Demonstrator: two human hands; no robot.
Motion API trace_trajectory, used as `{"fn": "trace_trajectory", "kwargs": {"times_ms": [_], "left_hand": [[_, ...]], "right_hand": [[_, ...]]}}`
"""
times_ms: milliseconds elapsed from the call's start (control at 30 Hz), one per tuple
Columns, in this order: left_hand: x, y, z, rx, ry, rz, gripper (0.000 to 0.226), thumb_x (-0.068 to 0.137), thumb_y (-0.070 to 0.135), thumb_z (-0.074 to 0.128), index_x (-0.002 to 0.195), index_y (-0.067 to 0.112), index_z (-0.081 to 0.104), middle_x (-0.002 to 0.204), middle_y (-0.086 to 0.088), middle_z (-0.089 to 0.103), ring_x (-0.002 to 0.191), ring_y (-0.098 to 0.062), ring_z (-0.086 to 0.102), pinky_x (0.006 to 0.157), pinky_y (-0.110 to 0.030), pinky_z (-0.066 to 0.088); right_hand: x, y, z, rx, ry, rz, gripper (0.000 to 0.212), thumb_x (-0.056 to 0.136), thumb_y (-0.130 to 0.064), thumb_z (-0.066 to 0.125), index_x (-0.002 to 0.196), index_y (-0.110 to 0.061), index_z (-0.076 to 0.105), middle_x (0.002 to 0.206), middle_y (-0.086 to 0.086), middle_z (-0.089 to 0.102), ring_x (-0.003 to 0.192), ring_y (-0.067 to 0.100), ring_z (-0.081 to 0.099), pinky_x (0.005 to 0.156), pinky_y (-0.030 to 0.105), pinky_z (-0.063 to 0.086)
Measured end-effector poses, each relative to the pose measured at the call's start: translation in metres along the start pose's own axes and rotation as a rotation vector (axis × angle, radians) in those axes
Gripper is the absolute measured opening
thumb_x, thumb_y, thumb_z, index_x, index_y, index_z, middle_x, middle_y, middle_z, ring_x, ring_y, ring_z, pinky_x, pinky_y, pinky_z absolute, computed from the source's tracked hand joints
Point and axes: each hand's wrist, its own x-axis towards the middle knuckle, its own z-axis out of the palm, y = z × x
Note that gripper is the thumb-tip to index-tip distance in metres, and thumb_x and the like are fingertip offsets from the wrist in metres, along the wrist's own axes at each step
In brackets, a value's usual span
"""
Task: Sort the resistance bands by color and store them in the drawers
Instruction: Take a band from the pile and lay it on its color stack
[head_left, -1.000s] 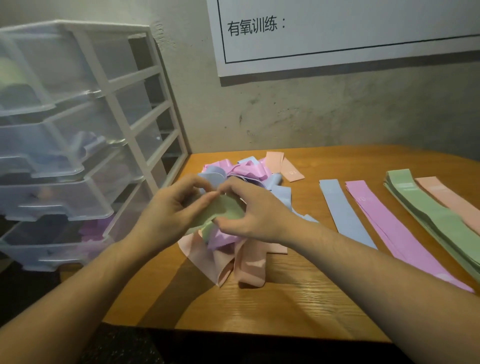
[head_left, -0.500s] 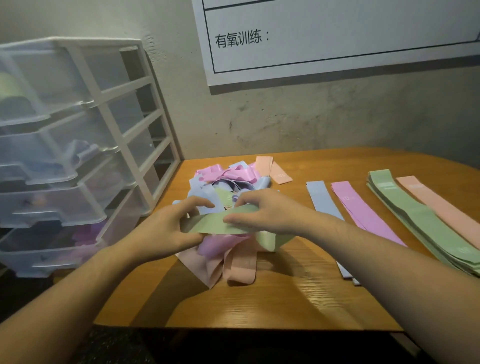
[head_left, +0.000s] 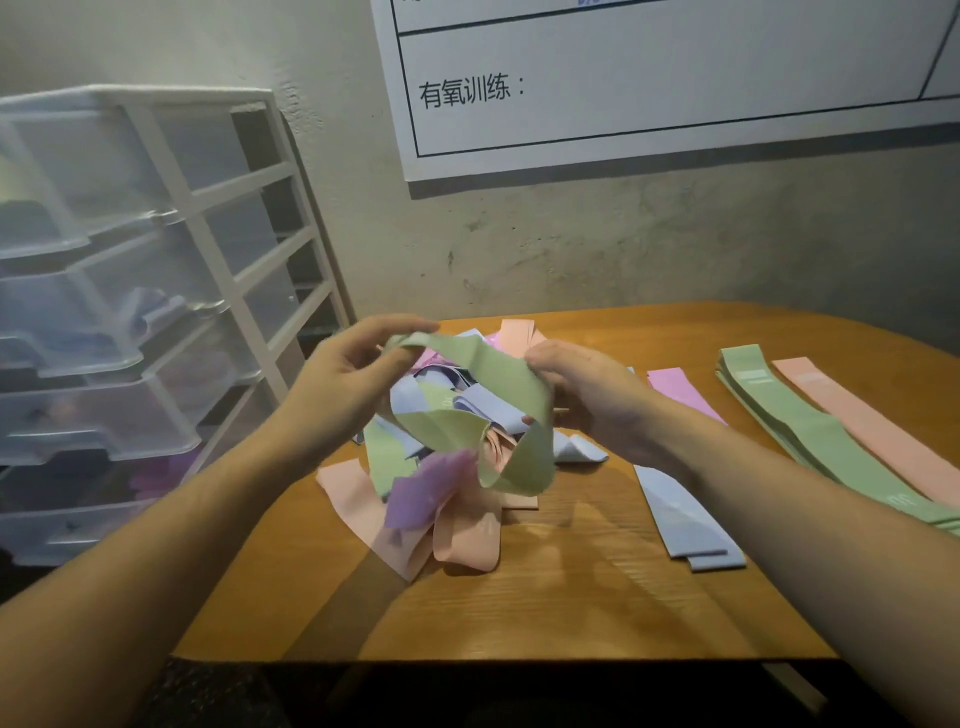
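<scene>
A green resistance band (head_left: 498, 395) hangs twisted in the air above a mixed heap of bands (head_left: 452, 509). My left hand (head_left: 348, 384) pinches its left end, and my right hand (head_left: 587, 395) grips its right side. The heap holds pink, blue, purple and green bands on the wooden table (head_left: 571, 597). To the right lie sorted rows: blue bands (head_left: 685, 525), a purple band (head_left: 680, 389), a green stack (head_left: 810, 431) and a pink band (head_left: 878, 431). A clear plastic drawer unit (head_left: 130, 312) stands at the left with its drawers pulled partly out.
A white wall chart (head_left: 675, 78) hangs on the grey wall behind the table. The table's front edge (head_left: 493, 660) runs close to my body. Some bands show faintly inside the lower drawers.
Both hands have lifted the green band up off the heap and drawn it apart, so that it now hangs open and twisted. The camera has tilted and moved closer.
</scene>
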Motion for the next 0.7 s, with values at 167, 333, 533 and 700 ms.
{"fn": "trace_trajectory", "kwargs": {"times_ms": [167,333,533,700], "left_hand": [[0.018,0.023,0.005,-0.018,0.030,0.030,0.022,0.102,0.026,0.053,0.115,0.032,0.070,0.076,0.023,0.061,0.072,0.011,0.056,0.064,-0.005,0.040],[0.028,0.045,0.013,0.089,-0.045,0.123,0.022,0.097,0.043,0.052,0.112,0.044,0.067,0.122,0.010,0.067,0.112,-0.001,0.060,0.093,-0.025,0.048],[0.032,0.054,0.023,0.111,-0.083,0.153,0.021,0.098,0.045,0.046,0.108,0.046,0.064,0.102,0.032,0.066,0.098,0.014,0.058,0.081,-0.004,0.044],[0.030,0.037,0.032,0.122,-0.124,0.110,0.031,0.090,0.056,0.042,0.108,0.042,0.064,0.092,0.025,0.067,0.085,0.007,0.062,0.073,-0.019,0.048]], "right_hand": [[-0.008,-0.015,-0.001,-0.048,-0.113,-0.005,0.042,0.092,-0.055,0.057,0.109,-0.019,0.070,0.081,0.005,0.061,0.071,0.017,0.057,0.062,0.029,0.041],[-0.008,-0.027,0.008,0.057,-0.169,-0.081,0.036,0.087,-0.049,0.058,0.106,-0.019,0.064,0.098,0.006,0.062,0.094,0.020,0.059,0.088,0.038,0.050],[-0.016,-0.040,0.003,0.164,-0.157,-0.128,0.021,0.091,-0.043,0.061,0.091,-0.023,0.066,0.079,-0.004,0.062,0.076,0.014,0.058,0.088,0.043,0.044],[-0.020,-0.045,-0.007,0.174,-0.039,-0.168,0.011,0.088,-0.030,0.072,0.088,-0.020,0.069,0.080,-0.001,0.066,0.075,0.013,0.061,0.080,0.038,0.048]]}}
